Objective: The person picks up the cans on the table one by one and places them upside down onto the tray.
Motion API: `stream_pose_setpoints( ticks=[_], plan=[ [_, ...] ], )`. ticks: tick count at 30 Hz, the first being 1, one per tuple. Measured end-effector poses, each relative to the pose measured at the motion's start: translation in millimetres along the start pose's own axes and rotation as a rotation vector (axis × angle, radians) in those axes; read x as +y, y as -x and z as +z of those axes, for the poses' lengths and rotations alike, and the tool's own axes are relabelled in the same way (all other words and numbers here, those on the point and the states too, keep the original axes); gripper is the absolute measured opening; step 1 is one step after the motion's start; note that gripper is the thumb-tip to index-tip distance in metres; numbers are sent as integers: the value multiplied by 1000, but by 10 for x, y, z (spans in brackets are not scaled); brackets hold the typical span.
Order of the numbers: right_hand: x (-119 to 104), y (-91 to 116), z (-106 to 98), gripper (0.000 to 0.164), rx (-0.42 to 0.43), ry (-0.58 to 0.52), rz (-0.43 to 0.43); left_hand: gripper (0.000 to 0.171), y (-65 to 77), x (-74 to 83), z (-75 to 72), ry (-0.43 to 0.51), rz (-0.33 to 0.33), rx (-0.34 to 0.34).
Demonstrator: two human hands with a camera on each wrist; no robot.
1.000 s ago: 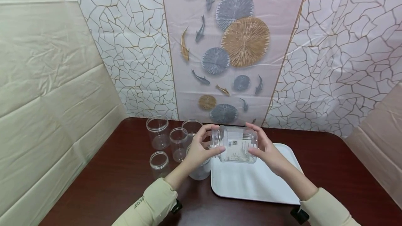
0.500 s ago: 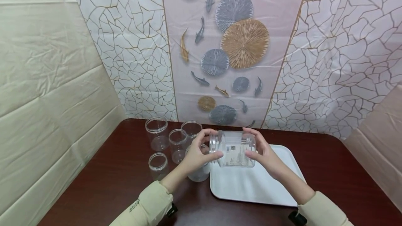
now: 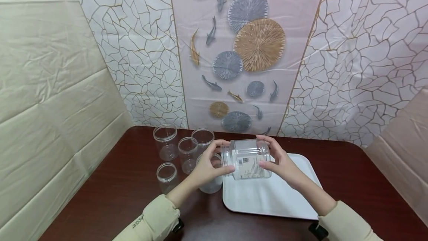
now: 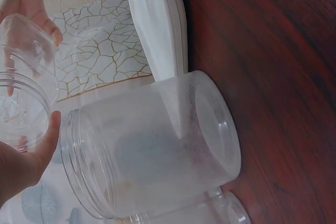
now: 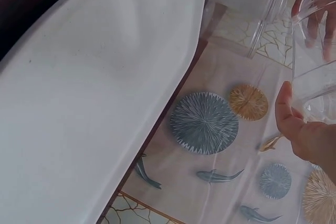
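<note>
A clear plastic jar (image 3: 249,159) with a printed label lies sideways in the air between both hands, above the left part of a white tray (image 3: 267,200). My left hand (image 3: 208,164) grips its threaded mouth end, thumb in front and fingers behind. Around the base end, my right hand (image 3: 281,163) holds it with the thumb at the label's edge. In the left wrist view the jar's open mouth (image 4: 21,111) shows no lid. Below and behind the left hand stands another clear jar (image 4: 152,145), partly hidden in the head view.
Several open clear jars stand on the dark red table left of the tray, among them a tall jar (image 3: 166,142), a narrow jar (image 3: 188,155) and a short jar (image 3: 167,177). A patterned cloth (image 3: 230,96) hangs behind the table.
The held jar has shifted slightly left and down together with both hands, and its label has turned a little. Both hands keep their grip. The standing jars and tray have not moved.
</note>
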State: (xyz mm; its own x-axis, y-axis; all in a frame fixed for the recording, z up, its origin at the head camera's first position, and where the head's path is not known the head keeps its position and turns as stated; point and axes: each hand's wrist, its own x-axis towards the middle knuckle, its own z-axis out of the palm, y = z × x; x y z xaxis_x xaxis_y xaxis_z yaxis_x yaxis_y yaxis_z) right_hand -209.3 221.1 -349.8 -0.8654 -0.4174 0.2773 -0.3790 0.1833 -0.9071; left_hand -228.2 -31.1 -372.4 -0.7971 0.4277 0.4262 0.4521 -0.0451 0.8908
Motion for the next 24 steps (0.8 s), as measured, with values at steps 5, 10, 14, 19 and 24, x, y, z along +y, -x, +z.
stream_pose_setpoints(
  ticks=[5,10,14,19,24],
  plan=[
    [-24,1,-1,63,5,63,0,61,22,-6,-24,-86,-4,18],
    [-21,8,7,65,6,105,-5,62,60,-19,-43,-144,-11,28],
    [-11,1,9,66,7,136,-27,61,90,-29,-38,-163,-22,40],
    [-14,-4,-5,68,16,244,-54,53,125,0,-60,-253,-40,63],
    [-42,1,-35,69,17,280,-60,40,134,38,-104,-312,-33,76]
  ],
)
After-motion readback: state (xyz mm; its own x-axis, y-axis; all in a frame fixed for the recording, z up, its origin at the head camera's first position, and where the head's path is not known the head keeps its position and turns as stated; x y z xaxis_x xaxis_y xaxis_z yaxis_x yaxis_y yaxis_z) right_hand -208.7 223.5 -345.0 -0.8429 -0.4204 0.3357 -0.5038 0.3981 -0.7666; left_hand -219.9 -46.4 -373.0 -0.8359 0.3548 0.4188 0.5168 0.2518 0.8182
